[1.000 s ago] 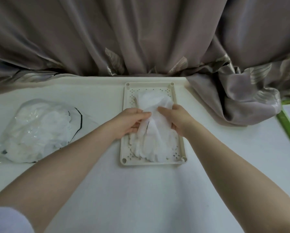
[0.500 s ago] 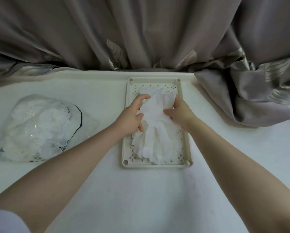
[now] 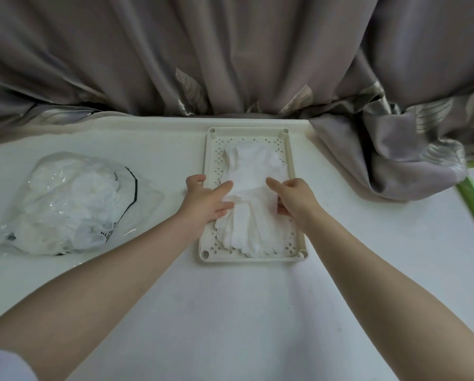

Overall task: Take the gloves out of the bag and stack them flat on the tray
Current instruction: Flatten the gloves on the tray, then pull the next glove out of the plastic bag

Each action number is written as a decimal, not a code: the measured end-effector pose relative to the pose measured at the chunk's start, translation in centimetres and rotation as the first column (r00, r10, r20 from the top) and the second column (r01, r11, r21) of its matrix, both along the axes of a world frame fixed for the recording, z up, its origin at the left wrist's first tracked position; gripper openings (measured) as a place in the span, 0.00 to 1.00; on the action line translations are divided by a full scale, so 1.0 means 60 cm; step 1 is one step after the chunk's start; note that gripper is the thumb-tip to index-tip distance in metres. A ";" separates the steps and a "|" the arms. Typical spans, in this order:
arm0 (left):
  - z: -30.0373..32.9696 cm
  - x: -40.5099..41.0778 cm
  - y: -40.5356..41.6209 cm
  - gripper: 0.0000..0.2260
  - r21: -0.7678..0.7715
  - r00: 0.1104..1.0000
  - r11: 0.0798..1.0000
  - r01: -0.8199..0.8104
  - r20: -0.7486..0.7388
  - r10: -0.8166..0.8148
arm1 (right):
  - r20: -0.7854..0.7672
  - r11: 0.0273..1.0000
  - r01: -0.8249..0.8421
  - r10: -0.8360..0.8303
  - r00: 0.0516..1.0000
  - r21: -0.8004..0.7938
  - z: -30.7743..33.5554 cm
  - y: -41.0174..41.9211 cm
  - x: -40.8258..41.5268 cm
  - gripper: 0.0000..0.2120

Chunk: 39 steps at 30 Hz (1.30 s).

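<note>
White gloves lie stacked flat inside the cream perforated tray, which sits on the white table near the far edge. Both hands rest on the top glove with fingers extended: the left hand presses its left side, its thumb out over the tray's left rim, and the right hand presses its right side. Well to the left lies the clear plastic bag with more gloves inside, and a grey curtain hangs behind the table.
</note>
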<state>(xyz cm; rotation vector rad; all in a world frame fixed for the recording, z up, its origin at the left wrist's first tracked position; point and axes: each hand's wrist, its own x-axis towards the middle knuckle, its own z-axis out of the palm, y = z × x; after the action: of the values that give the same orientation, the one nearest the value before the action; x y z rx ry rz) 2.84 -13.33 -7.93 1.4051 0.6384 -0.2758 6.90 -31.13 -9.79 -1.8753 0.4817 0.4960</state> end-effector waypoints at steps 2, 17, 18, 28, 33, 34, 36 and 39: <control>0.001 -0.017 -0.006 0.28 0.010 0.999 1.000 0.008 0.050 -0.008 | -0.014 1.000 -0.014 0.014 1.000 0.005 0.007 -0.001 -0.013 0.19; 0.008 -0.027 -0.024 0.16 0.364 0.917 0.849 0.382 -0.034 -0.398 | 0.032 0.937 -0.347 0.348 0.937 -0.045 0.035 -0.018 -0.031 0.14; 0.010 -0.025 -0.019 0.15 0.374 0.895 0.816 0.442 -0.114 -0.432 | -0.014 0.916 -0.394 0.394 0.919 -0.073 0.034 -0.023 -0.030 0.12; 0.023 0.053 -0.010 0.14 0.754 0.844 0.534 0.381 -0.049 -0.534 | 0.179 0.950 -0.255 0.286 0.941 -0.178 0.032 -0.003 0.023 0.10; 0.006 0.103 -0.027 0.17 0.725 0.832 0.557 0.404 -0.039 -0.553 | 0.258 0.943 -0.196 0.266 0.929 -0.269 0.019 0.007 0.052 0.16; 0.003 0.109 -0.031 0.19 0.712 0.830 0.564 0.418 -0.046 -0.557 | 0.261 0.950 -0.184 0.250 0.932 -0.254 0.018 0.007 0.056 0.15; -0.002 0.119 -0.039 0.22 0.710 0.813 0.541 0.451 -0.077 -0.577 | 0.267 0.960 -0.172 0.228 0.936 -0.219 0.015 0.007 0.063 0.14; -0.005 0.136 -0.046 0.17 0.734 0.802 0.502 0.458 -0.096 -0.590 | 0.330 0.971 -0.164 0.215 0.919 -0.176 0.020 0.009 0.071 0.10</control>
<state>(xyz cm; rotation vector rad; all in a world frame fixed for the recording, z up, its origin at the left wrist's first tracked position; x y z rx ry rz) 11.00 -16.10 -8.23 2.3971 0.1189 -0.4034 11.17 -30.58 -8.57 -2.1079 0.1001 0.2501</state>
